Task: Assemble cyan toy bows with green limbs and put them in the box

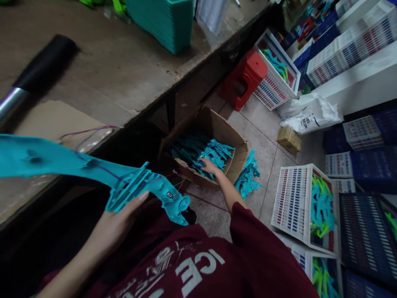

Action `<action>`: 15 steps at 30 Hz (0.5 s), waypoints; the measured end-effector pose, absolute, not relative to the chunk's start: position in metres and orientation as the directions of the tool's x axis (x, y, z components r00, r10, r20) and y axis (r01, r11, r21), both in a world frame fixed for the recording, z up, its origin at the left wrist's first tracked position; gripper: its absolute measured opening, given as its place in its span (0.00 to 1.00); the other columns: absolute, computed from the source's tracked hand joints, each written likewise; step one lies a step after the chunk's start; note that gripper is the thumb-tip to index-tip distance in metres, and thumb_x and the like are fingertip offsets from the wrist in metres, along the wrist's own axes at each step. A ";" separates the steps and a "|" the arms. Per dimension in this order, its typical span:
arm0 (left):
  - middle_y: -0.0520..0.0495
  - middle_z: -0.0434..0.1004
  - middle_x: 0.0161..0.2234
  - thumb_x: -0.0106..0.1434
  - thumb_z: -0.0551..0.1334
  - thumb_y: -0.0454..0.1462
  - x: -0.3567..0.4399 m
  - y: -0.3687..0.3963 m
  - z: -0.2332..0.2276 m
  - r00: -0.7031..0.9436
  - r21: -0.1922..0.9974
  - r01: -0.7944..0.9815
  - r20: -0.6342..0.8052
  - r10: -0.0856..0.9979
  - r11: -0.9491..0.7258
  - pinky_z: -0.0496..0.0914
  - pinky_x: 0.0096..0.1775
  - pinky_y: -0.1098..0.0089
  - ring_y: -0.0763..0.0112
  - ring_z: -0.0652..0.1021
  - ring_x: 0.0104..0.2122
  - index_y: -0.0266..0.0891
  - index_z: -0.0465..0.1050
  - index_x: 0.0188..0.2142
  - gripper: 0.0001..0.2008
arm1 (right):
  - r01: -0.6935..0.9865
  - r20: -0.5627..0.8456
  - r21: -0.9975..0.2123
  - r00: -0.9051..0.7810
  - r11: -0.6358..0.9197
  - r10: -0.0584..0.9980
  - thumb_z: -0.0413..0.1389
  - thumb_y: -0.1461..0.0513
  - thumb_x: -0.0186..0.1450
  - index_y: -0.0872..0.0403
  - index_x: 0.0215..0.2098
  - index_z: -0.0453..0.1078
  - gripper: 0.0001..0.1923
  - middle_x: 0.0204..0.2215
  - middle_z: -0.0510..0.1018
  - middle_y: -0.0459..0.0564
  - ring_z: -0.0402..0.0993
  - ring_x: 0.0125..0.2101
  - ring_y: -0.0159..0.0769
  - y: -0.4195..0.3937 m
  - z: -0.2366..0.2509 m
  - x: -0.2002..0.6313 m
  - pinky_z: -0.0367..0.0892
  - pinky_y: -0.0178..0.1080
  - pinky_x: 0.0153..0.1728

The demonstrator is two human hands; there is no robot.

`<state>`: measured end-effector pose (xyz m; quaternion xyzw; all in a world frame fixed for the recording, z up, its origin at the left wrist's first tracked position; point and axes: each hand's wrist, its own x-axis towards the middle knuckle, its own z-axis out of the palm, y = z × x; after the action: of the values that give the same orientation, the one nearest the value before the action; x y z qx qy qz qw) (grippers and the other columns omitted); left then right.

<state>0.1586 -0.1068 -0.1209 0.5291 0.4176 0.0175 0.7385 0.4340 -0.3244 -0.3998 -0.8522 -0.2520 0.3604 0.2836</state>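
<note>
My left hand [124, 215] is closed around a turquoise plastic toy sword shell [93, 163] near its guard. The shell's inner side faces up, with thin red and dark wires and a small spring-like metal part near the handle end. Its long blade runs out past the left edge of the view. Down in an open cardboard box [237, 159] on the floor, my right hand [210, 166] has its fingers curled at a turquoise plastic piece [200, 164]. More turquoise pieces [218, 151] lie heaped around it; the fingertips are partly hidden.
A workbench [124, 78] carries a black-gripped metal rod [46, 62] and a stack of teal trays [161, 25]. Turquoise parts [249, 176] lie beside the box. A red stool [245, 76], white crates [291, 203], a small carton [289, 139] and a white bag [313, 116] stand to the right.
</note>
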 end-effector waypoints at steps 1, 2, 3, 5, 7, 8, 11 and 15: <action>0.49 0.86 0.41 0.44 0.74 0.59 0.158 -0.106 -0.117 0.638 0.777 0.419 -0.620 0.457 0.469 0.70 0.63 0.54 0.46 0.79 0.55 0.44 0.80 0.43 0.31 | 0.217 -0.486 -0.672 0.593 -0.708 0.642 0.58 0.55 0.71 0.55 0.58 0.68 0.20 0.57 0.73 0.55 0.74 0.53 0.44 -0.318 -0.402 0.434 0.74 0.52 0.53; 0.50 0.86 0.42 0.42 0.76 0.58 0.157 -0.105 -0.113 0.628 0.760 0.415 -0.637 0.447 0.500 0.70 0.63 0.54 0.45 0.79 0.55 0.45 0.80 0.44 0.32 | 0.205 -0.502 -0.677 0.573 -0.707 0.647 0.58 0.55 0.71 0.55 0.58 0.68 0.20 0.56 0.73 0.55 0.74 0.52 0.43 -0.313 -0.403 0.434 0.74 0.52 0.52; 0.52 0.86 0.43 0.40 0.76 0.58 0.156 -0.104 -0.109 0.621 0.749 0.411 -0.647 0.442 0.519 0.70 0.63 0.54 0.45 0.79 0.54 0.46 0.80 0.44 0.34 | 0.189 -0.522 -0.681 0.553 -0.707 0.650 0.58 0.55 0.71 0.55 0.57 0.69 0.20 0.56 0.74 0.55 0.75 0.52 0.43 -0.308 -0.405 0.434 0.74 0.51 0.52; 0.53 0.86 0.45 0.38 0.76 0.59 0.155 -0.102 -0.103 0.608 0.753 0.418 -0.648 0.459 0.509 0.72 0.62 0.53 0.44 0.80 0.54 0.48 0.80 0.46 0.36 | 0.149 -0.564 -0.685 0.510 -0.713 0.649 0.58 0.55 0.71 0.55 0.56 0.69 0.19 0.54 0.75 0.54 0.76 0.50 0.42 -0.303 -0.408 0.435 0.75 0.50 0.50; 0.55 0.85 0.46 0.39 0.76 0.60 0.155 -0.100 -0.098 0.601 0.756 0.423 -0.646 0.470 0.500 0.73 0.61 0.54 0.45 0.80 0.54 0.49 0.80 0.47 0.37 | 0.102 -0.602 -0.689 0.472 -0.718 0.644 0.58 0.55 0.71 0.55 0.56 0.70 0.19 0.53 0.75 0.54 0.76 0.49 0.41 -0.302 -0.409 0.436 0.76 0.49 0.49; 0.55 0.85 0.45 0.39 0.76 0.60 0.156 -0.099 -0.096 0.595 0.756 0.423 -0.648 0.476 0.499 0.74 0.61 0.55 0.45 0.80 0.53 0.49 0.80 0.48 0.37 | 0.075 -0.617 -0.691 0.457 -0.719 0.640 0.58 0.55 0.71 0.55 0.55 0.70 0.19 0.53 0.76 0.54 0.76 0.49 0.41 -0.304 -0.410 0.436 0.76 0.48 0.49; 0.56 0.86 0.43 0.38 0.76 0.60 0.159 -0.098 -0.093 0.586 0.774 0.420 -0.630 0.509 0.474 0.75 0.60 0.56 0.47 0.80 0.53 0.50 0.79 0.48 0.39 | -0.016 -0.650 -0.696 0.439 -0.718 0.620 0.58 0.55 0.71 0.56 0.55 0.70 0.19 0.52 0.76 0.53 0.77 0.47 0.40 -0.314 -0.408 0.435 0.77 0.47 0.47; 0.55 0.85 0.46 0.39 0.73 0.64 0.167 -0.101 -0.098 0.609 0.809 0.451 -0.588 0.532 0.378 0.73 0.61 0.57 0.48 0.80 0.54 0.49 0.79 0.49 0.40 | -0.134 -0.661 -0.709 0.469 -0.692 0.586 0.58 0.55 0.71 0.56 0.56 0.69 0.19 0.52 0.76 0.54 0.77 0.47 0.40 -0.337 -0.403 0.437 0.76 0.48 0.47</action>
<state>0.1666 -0.1014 -0.0983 0.5570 0.4410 0.0289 0.7032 0.4367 -0.3369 -0.4034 -0.7758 -0.1456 0.4941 0.3644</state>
